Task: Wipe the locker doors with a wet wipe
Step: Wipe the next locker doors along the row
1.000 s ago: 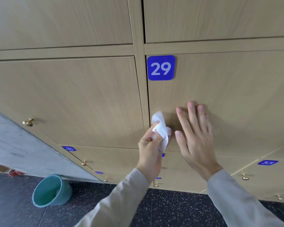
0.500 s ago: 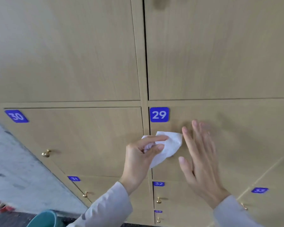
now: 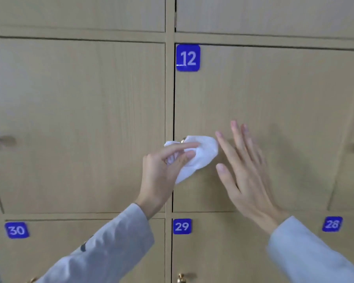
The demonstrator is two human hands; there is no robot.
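On door 12 [image 3: 264, 94], left hand [image 3: 161, 172] pinches a crumpled white wipe [image 3: 200, 154] over the knob [image 3: 183, 139]; right hand [image 3: 247, 176] flat, fingers straight.

Crumpled white wet wipe [image 3: 200, 154] lies against the light wood-grain locker door [image 3: 274, 99] marked 12, covering its brass knob; door closed.

I can read four number tags here, all blue squares with white digits stuck in the top left corner of wooden locker doors. "12" [image 3: 188, 57] sits on the upper middle door [image 3: 274, 99]. Below it is "29" [image 3: 182, 226]. "30" [image 3: 16, 230] is lower left, and a blurry "28" [image 3: 332, 224] is lower right.
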